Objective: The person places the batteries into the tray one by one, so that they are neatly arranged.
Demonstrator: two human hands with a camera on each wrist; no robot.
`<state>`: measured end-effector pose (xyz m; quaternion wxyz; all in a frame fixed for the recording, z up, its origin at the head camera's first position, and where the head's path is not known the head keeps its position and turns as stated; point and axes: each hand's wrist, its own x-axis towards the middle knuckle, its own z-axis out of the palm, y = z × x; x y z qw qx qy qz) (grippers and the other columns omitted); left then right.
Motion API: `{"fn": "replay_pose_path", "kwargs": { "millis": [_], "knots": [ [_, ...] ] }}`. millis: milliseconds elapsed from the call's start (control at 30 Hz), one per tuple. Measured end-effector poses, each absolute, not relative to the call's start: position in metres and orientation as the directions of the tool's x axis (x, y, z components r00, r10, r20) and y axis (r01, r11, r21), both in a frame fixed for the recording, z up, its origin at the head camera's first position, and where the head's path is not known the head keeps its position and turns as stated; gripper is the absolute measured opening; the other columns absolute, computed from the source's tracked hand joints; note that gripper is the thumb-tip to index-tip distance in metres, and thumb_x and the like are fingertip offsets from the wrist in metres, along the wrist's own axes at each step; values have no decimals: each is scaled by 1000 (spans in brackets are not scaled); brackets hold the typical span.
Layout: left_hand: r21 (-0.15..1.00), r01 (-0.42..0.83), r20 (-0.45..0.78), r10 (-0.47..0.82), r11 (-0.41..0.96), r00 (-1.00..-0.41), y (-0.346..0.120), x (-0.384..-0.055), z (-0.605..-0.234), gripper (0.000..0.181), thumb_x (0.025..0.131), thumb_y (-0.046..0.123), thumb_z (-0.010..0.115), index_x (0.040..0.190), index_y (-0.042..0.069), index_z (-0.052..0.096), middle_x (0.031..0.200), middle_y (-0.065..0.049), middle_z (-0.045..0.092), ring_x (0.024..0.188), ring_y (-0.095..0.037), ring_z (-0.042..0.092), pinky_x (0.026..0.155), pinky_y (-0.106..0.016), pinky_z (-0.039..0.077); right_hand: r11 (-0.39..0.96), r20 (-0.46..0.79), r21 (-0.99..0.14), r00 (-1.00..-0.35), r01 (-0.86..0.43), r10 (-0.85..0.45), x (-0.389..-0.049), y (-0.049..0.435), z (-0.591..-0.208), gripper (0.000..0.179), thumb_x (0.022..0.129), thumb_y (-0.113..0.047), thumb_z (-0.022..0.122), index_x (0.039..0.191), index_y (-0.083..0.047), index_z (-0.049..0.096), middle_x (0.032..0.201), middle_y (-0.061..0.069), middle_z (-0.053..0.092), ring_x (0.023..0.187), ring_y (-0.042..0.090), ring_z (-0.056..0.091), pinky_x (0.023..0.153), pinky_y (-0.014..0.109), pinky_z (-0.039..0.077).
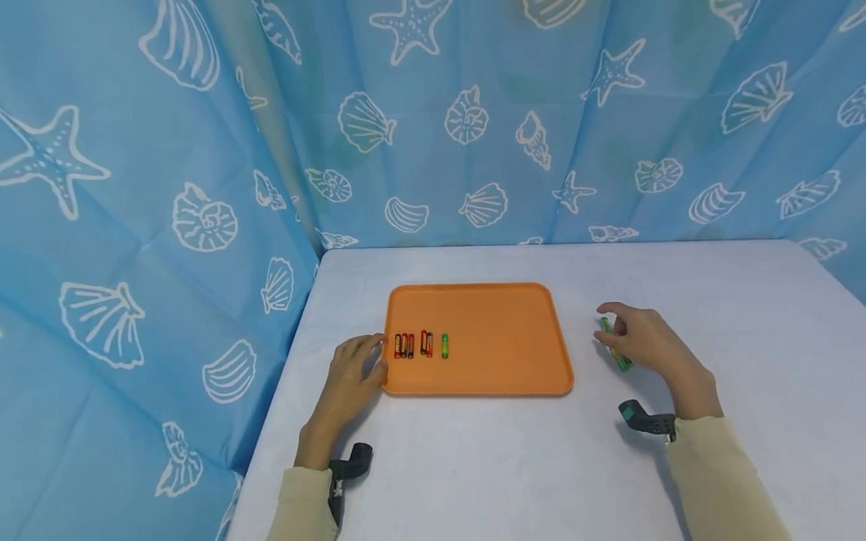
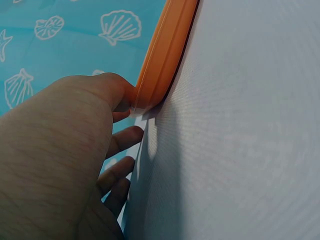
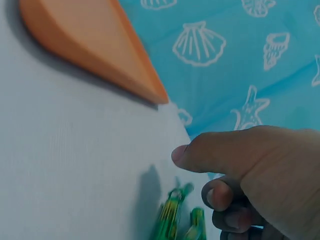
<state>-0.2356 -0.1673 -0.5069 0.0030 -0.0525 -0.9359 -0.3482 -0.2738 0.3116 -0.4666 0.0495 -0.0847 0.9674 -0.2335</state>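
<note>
My left hand point(image 1: 348, 383) is at the left side of an orange tray point(image 1: 501, 338), thumb and fingertips touching its rim. In the left wrist view the thumb meets the tray's edge point(image 2: 162, 55) while the other fingers spread loosely below. On the tray's left half are several red-and-black batteries point(image 1: 404, 346) in two groups, with a single green battery point(image 1: 444, 346) to their right. My right hand point(image 1: 646, 338) hovers at a small bundle of green batteries point(image 1: 621, 362) right of the tray. Thumb and forefinger stand apart; the right wrist view shows the bundle point(image 3: 170, 217) below the fingers.
A white-covered table point(image 1: 487, 466) carries everything. Blue curtains point(image 1: 433, 143) with shell and starfish prints hang behind it and along its left side. Black wrist camera mounts point(image 1: 646, 418) stick out from both wrists.
</note>
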Motion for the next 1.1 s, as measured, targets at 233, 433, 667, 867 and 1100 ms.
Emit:
{"fn": "replay_pose_path", "kwargs": {
  "millis": [233, 433, 667, 867, 1100],
  "knots": [
    [654, 117, 64, 99, 747, -993, -166, -236, -507, 48, 101, 30, 55, 149, 24, 48, 152, -7, 40, 145, -28, 26, 114, -59, 30, 888, -109, -453, -984, -78, -142, -278, 323, -476, 54, 94, -21, 68, 138, 2, 49, 87, 11, 61, 70, 22, 53, 57, 33, 46],
    [642, 126, 70, 105, 757, -992, -165, -237, -507, 49, 101, 32, 54, 149, 24, 47, 152, -7, 40, 145, -29, 26, 114, -59, 30, 887, -153, -455, -975, -75, -161, -281, 328, -475, 57, 94, -22, 68, 140, 3, 47, 85, 10, 59, 70, 22, 52, 55, 33, 44],
    [635, 88, 39, 82, 768, -996, -166, -236, -507, 49, 102, 33, 53, 150, 24, 46, 154, -7, 38, 146, -29, 24, 114, -59, 29, 878, -181, -469, -963, -95, -201, -282, 328, -473, 61, 91, -16, 65, 143, 7, 42, 83, 8, 56, 68, 21, 50, 55, 33, 42],
    [637, 96, 49, 84, 765, -995, -167, -235, -505, 49, 101, 31, 55, 149, 24, 47, 153, -7, 39, 145, -29, 25, 114, -59, 29, 883, -178, -465, -969, -68, -169, -284, 327, -476, 59, 91, -14, 64, 142, 9, 43, 82, 7, 55, 69, 21, 50, 55, 32, 42],
    [636, 101, 49, 90, 765, -995, -166, -236, -506, 50, 101, 32, 55, 150, 24, 46, 154, -7, 39, 146, -29, 25, 114, -58, 30, 875, -133, -478, -978, -78, -160, -278, 328, -475, 55, 91, -17, 68, 136, 8, 49, 80, 6, 53, 68, 20, 49, 54, 32, 40]
  ]
}}
